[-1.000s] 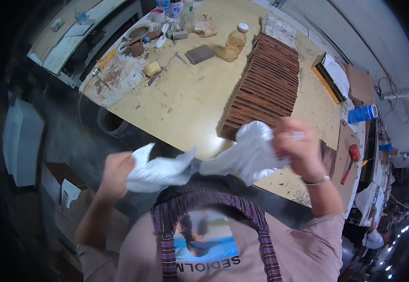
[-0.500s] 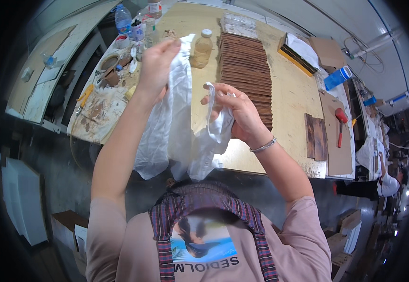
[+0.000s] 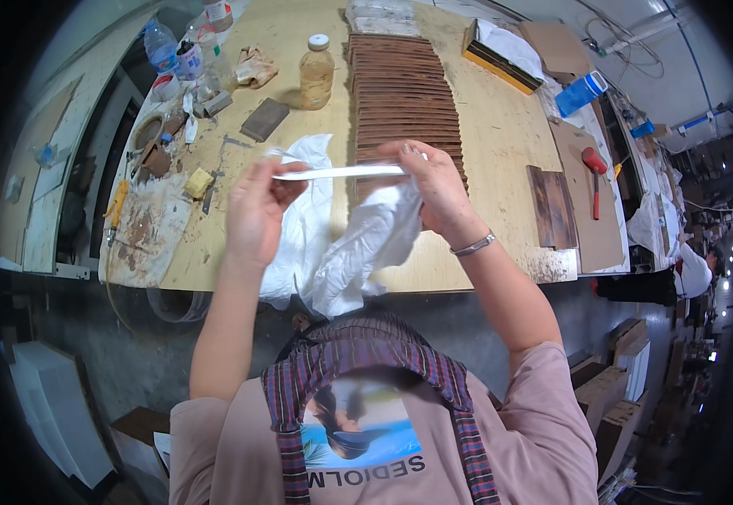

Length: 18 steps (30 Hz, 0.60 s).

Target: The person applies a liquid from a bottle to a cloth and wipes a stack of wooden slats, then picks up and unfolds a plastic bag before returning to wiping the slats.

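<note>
A thin white cloth (image 3: 359, 244) hangs in loose folds in front of my chest, over the near edge of the workbench. Its narrow white band (image 3: 345, 172) is drawn straight between my two hands. My left hand (image 3: 258, 206) is closed on the band's left end, slightly blurred. The other end is pinched by my right hand (image 3: 438, 189), with the crumpled cloth bunched below its fingers. Beyond the hands lies a row of dark brown wood strips (image 3: 400, 101), partly hidden by my right hand. To its left a capped bottle of yellowish liquid (image 3: 317, 74) stands upright.
The pale workbench (image 3: 501, 210) also bears a dark block (image 3: 265, 120), a yellow sponge-like piece (image 3: 199, 183), a stained cloth (image 3: 147, 236) and bottles at left. At right are brown boards (image 3: 551, 206), a red-handled tool (image 3: 595, 181) and a blue bottle (image 3: 581, 94). Another person (image 3: 690, 273) is far right.
My left hand has come down toward me from its raised position, bringing its side of the cloth lower. The band is now stretched nearly level between both hands. The view has shifted slightly.
</note>
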Motion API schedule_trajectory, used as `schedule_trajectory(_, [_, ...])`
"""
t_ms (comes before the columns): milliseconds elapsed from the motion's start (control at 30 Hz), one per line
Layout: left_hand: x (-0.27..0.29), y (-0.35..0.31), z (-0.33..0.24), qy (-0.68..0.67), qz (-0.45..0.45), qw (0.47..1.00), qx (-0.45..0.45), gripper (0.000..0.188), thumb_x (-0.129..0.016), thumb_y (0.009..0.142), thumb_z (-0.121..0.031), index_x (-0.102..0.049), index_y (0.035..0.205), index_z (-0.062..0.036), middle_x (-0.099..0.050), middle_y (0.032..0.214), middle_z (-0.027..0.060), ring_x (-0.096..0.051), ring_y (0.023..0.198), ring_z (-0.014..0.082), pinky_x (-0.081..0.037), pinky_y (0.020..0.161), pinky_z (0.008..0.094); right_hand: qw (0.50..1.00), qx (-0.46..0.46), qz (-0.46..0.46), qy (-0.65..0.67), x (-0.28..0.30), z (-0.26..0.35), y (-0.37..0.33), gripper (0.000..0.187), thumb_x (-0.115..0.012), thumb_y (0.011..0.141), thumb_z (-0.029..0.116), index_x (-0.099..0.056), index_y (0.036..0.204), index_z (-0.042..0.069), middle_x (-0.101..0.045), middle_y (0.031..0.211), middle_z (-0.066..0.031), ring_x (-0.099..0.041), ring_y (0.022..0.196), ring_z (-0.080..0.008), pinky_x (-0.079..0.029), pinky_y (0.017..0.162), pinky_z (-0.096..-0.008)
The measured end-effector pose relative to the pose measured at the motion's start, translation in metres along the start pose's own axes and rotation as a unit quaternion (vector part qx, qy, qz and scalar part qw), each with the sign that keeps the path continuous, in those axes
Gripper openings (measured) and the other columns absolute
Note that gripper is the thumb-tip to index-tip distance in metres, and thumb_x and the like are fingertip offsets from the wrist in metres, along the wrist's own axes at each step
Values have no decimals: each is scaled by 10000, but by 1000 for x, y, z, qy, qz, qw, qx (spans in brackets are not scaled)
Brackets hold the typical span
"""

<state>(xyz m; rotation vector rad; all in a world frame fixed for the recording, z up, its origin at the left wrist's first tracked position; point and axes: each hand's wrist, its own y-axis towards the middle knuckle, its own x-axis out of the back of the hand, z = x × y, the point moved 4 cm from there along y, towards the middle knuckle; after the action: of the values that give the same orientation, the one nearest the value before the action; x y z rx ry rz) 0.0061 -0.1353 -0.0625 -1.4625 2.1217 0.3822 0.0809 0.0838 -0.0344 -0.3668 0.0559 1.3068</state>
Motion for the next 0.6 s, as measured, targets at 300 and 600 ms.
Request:
schedule_trajectory(300, [116,-8,-72,59,-69,994,-58,192,-506,1018,-220,-547,889,-84,-386,631,-64,-356,516,15,-266,462,210,992,-113,57,-27,27,-25,4,302,-491,1016,252,-621,931,-8,-628,707,-70,-589,614,-133,-510,601,-267])
schedule_trajectory(600, [65,-26,2,558,142,812,-95,242,-718,773,-60,-654,1006,-45,-671,971,53,-648,894,198,-495,769,308,994,-71,84,6,4,-13,7,361,-490,1013,355,-601,984,12,-623,748,-84,-593,640,-142,-504,574,-274])
